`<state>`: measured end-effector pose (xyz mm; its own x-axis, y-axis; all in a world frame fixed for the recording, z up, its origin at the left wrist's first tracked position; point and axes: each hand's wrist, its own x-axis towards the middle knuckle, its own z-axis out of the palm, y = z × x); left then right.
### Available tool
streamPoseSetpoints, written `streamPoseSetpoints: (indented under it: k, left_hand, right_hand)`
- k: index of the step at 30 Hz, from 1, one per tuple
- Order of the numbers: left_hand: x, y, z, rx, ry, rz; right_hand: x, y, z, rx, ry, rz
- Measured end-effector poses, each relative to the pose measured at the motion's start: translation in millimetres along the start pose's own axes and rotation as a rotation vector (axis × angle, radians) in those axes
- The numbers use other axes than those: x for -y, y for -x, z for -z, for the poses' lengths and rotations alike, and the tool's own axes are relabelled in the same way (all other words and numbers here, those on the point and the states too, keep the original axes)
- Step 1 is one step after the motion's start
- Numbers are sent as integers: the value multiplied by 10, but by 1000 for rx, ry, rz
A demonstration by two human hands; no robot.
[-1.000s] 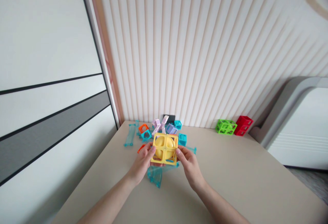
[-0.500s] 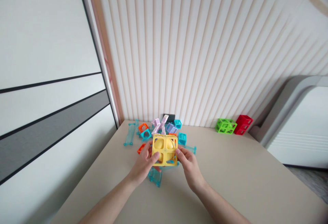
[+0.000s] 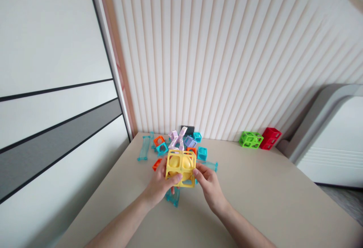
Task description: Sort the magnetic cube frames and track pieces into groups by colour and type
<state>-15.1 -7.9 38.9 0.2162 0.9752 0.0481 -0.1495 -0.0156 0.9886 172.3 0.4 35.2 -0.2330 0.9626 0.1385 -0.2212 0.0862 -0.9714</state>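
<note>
Between my hands is a yellow block assembly (image 3: pixel 180 171) of open-sided cubes joined together, with rounded yellow shapes inside. My left hand (image 3: pixel 160 181) grips its left side, the thumb lying across the front face and a fingertip showing below. My right hand (image 3: pixel 208 180) pinches its right edge, thumb at the front and fingers partly hidden behind. Under and behind the assembly lie clear teal track pieces (image 3: pixel 172 198), partly covered by it and my left hand. An orange cube (image 3: pixel 157 164) rests just left of my left fingers.
Beyond my hands lie a pale purple X-shaped piece (image 3: pixel 178 140), a purple cube (image 3: pixel 190 141), teal cubes (image 3: pixel 202 153) and a black object (image 3: pixel 187 130) by the ribbed wall (image 3: pixel 181 51). Farther right stand a green block assembly (image 3: pixel 251 139) and a red one (image 3: pixel 270 138). A cabinet (image 3: pixel 56 127) borders the left.
The yellow assembly has tilted and dropped slightly toward me, showing more of its top. My left thumb has slid right across its front. Both hands still hold it.
</note>
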Motion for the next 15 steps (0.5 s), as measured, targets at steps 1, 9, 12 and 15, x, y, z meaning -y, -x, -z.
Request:
streamPoseSetpoints:
  k: [1, 9, 12, 15]
  left_hand:
    - [-3, 3, -3, 0, 0, 0]
    - [17, -17, -16, -29, -5, -5]
    - [36, -29, -12, -28, 21, -12]
    - [59, -9, -14, 12, 81, -49]
  right_hand:
    - [-3, 0, -2, 0, -4, 1]
    - [-3, -1, -22, -24, -9, -7]
    - [-35, 2, -16, -50, -17, -13]
    - [-97, -7, 7, -115, -5, -16]
